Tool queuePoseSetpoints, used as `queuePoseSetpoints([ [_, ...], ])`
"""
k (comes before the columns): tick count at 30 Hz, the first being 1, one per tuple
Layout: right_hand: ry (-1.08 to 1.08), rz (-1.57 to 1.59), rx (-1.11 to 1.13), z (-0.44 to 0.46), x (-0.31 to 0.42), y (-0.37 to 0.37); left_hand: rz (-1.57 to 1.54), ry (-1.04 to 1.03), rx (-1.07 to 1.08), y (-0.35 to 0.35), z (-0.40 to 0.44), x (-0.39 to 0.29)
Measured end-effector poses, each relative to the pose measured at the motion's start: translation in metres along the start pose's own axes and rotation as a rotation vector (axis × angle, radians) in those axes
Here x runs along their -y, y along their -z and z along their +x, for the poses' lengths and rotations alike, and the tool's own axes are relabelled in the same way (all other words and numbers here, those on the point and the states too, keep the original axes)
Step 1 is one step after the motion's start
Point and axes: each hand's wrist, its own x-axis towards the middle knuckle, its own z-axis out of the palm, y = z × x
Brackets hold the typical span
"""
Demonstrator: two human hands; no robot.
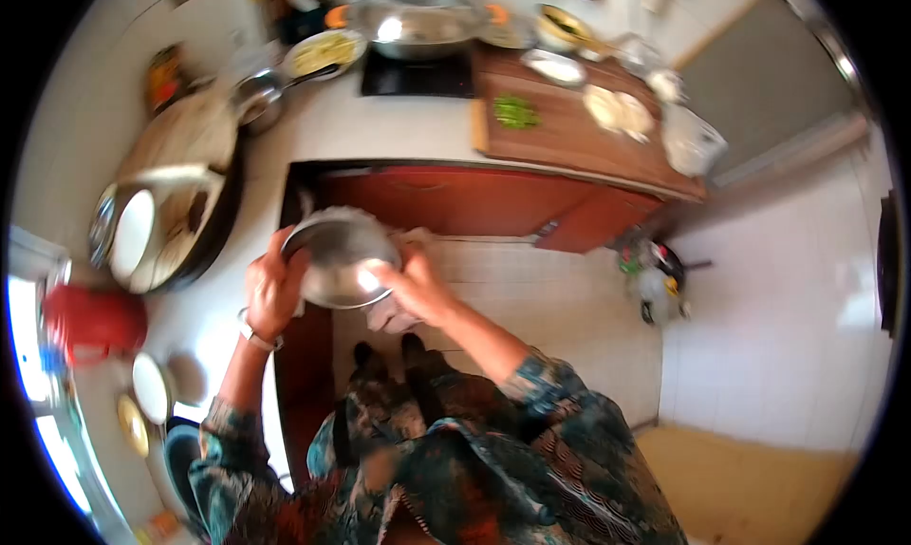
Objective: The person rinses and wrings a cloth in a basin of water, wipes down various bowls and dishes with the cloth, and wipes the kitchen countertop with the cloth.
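A shiny metal bowl is held between my two hands, in front of my body and over the floor by the counter corner. My left hand grips its left rim, with a light-coloured band around the wrist. My right hand is closed on the right side, the thumb reaching over the rim. A pale pinkish cloth shows below and behind the bowl beside my right hand. Whether that hand's hidden fingers also hold the cloth, I cannot tell.
A wooden cutting board bears chopped greens and pale pieces. Left of it, a large lidded pan stands on a black cooktop. A small saucepan sits in the corner. Red cabinet doors are below the counter.
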Motion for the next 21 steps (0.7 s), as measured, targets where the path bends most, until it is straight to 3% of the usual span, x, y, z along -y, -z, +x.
queuePoseSetpoints([
  [1, -0.441, 0.13, 0.204, -0.002, 0.041, 0.015, -0.096, 0.068, -0.011, -0.003, -0.004, 0.007],
  [2, -0.35, 0.319, 0.087, -0.009, 0.048, 0.007, -0.218, 0.149, -0.085, -0.01, -0.008, 0.015],
  [3, -0.24, 0.504, -0.009, -0.016, 0.054, 0.0, -0.452, 0.416, -0.072, -0.01, -0.007, -0.003],
  [5, 0.007, 0.49, 0.059, -0.029, 0.081, -0.013, -0.973, 0.986, -0.293, -0.011, -0.004, -0.039],
  [6, 0.16, 0.225, 0.15, -0.033, 0.069, -0.02, -1.356, 0.82, -0.15, -0.026, -0.015, -0.017],
  [7, 0.377, -0.001, 0.174, -0.028, 0.055, -0.026, -1.544, 0.894, -0.106, -0.061, -0.028, 0.012],
  [9, 0.836, -0.448, 0.059, -0.017, 0.029, -0.038, -1.897, 0.629, -0.091, -0.043, -0.049, -0.037],
  [10, 0.84, -0.471, 0.092, -0.01, 0.031, -0.037, -2.071, 0.498, -0.053, -0.034, -0.059, -0.063],
  [12, 0.86, -0.502, 0.088, -0.001, 0.035, -0.039, -2.363, 0.564, -0.084, -0.085, -0.059, -0.035],
  [13, 0.856, -0.625, 0.085, 0.004, 0.045, -0.039, -1.991, 1.008, -0.313, -0.034, -0.04, -0.089],
  [15, 0.873, -0.653, 0.134, 0.023, 0.068, -0.039, -2.043, 1.091, -0.265, -0.042, -0.046, -0.079],
  [16, 0.875, -0.654, 0.148, 0.033, 0.078, -0.04, -2.16, 0.938, -0.011, -0.041, -0.054, -0.062],
  [17, 0.808, -0.599, 0.148, 0.042, 0.082, -0.039, -2.009, 1.145, -0.137, -0.048, -0.057, -0.054],
  [19, 0.683, -0.476, 0.179, 0.061, 0.087, -0.043, -1.918, 1.095, -0.191, -0.039, -0.055, -0.058],
  [21, 0.477, -0.229, 0.274, 0.088, 0.087, -0.041, -1.723, 0.938, -0.071, -0.034, -0.054, -0.041],
])
